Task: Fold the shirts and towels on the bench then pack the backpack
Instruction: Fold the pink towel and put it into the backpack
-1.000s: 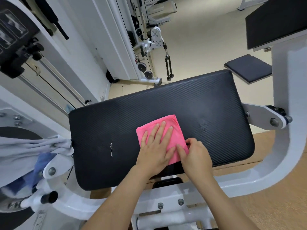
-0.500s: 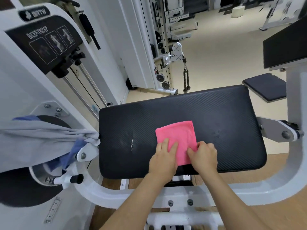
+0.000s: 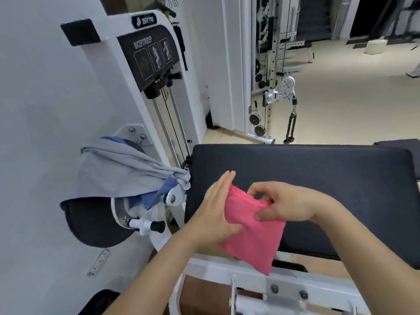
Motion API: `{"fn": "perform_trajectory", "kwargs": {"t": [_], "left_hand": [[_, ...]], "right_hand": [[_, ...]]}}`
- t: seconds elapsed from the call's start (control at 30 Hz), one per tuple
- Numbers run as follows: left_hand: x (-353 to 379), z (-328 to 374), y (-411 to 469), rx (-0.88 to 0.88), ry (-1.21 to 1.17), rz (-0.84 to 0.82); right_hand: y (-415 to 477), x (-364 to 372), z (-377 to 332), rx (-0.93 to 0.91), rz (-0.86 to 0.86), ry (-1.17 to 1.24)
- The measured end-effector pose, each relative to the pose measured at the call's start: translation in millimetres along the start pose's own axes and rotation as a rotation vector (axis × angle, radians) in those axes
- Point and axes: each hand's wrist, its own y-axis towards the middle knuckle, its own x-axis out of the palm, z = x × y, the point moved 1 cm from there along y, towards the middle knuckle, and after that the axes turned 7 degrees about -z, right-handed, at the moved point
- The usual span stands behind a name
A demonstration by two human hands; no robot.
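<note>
Keep the folded pink towel (image 3: 252,233) square as you carry it: your right hand (image 3: 293,203) pinches its upper edge between thumb and fingertips, and your left hand (image 3: 216,210) lies flat against its left side, fingers straight and together, so support the layers from beneath to stop them fanning. The towel hangs tilted between both hands, raised over the near edge of the bench pad (image 3: 329,178). The dark shape (image 3: 100,301) at lower left may be the backpack; the grey shirt (image 3: 122,176) lies draped on the machine, unfolded
</note>
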Motion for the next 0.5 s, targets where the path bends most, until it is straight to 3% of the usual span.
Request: {"fn": "perform_trajectory", "kwargs": {"t": [0.13, 0.2, 0.27, 0.37, 0.5], "left_hand": [[-33.8, -27.6, -23.5, -0.086, -0.22, -0.177], [-47.5, -40.2, -27.8, -0.11, -0.44, -0.165], [-58.2, -50.1, -24.7, -0.116, -0.47, -0.09], [-71.9, -57.0, -6.7, -0.07, -0.379, 0.204], [-80.3, -54.5, 20.8, 0.294, 0.205, 0.698]], "right_hand": [[30.6, 5.3, -38.8, -0.035, -0.263, -0.189], [46.2, 6.6, -49.8, -0.035, -0.314, -0.246], [59.0, 3.7, -57.4, -0.033, -0.277, -0.299], [74.1, -11.5, -62.6, -0.041, 0.025, -0.507], [84.1, -17.1, -51.4, -0.315, 0.614, -0.87]]}}
